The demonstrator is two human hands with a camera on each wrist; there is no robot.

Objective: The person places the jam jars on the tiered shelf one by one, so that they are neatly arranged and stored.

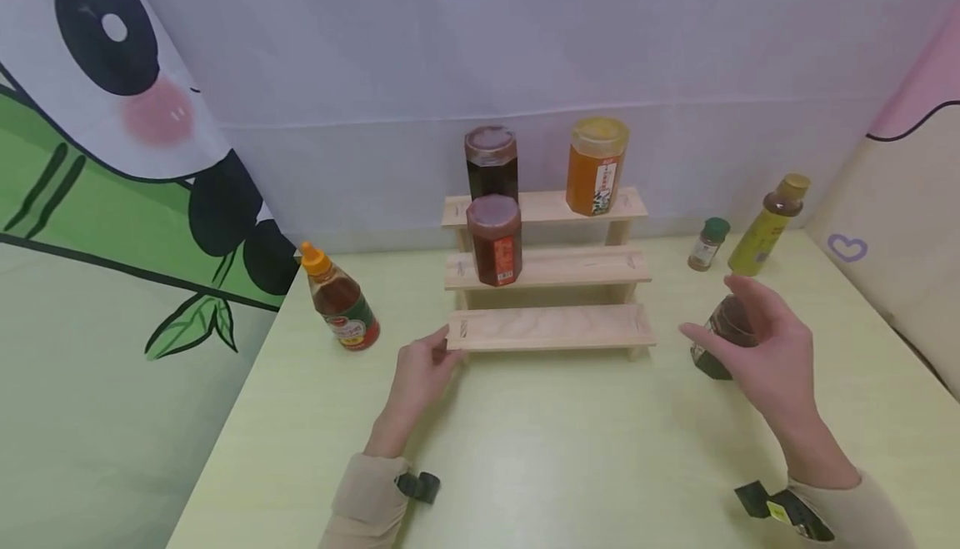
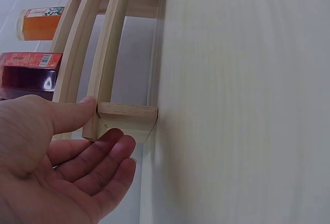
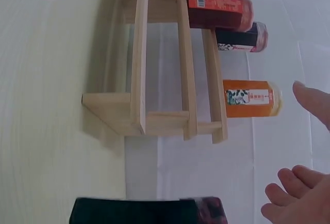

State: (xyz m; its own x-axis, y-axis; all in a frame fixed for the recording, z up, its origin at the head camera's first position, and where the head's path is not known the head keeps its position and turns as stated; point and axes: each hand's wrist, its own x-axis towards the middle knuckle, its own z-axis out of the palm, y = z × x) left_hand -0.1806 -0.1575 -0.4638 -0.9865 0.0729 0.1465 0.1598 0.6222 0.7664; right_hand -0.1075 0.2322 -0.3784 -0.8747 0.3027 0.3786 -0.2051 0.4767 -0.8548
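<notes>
A three-step wooden display rack (image 1: pixel 555 328) stands in the middle of the table. My left hand (image 1: pixel 422 372) pinches the left end of its lowest step, with the thumb (image 2: pixel 77 114) against the edge and fingers beneath. On the right, my right hand (image 1: pixel 783 357) is held beside a dark jar (image 1: pixel 731 317), thumb and fingers spread wide. In the right wrist view, a gap separates that hand from the jar (image 3: pixel 139 211). A dark red jar (image 1: pixel 495 241) sits on the middle step. Up on the top step are another dark jar (image 1: pixel 491 162) and an amber, yellow-lidded jar (image 1: pixel 592 170).
Left of the rack stands a sauce bottle (image 1: pixel 345 303) with an orange cap. A small green-capped spice jar (image 1: pixel 708 244) and a yellow-green bottle (image 1: pixel 767 228) are at the back right. White cloth (image 1: pixel 360 49) hangs behind the table (image 1: pixel 555 449).
</notes>
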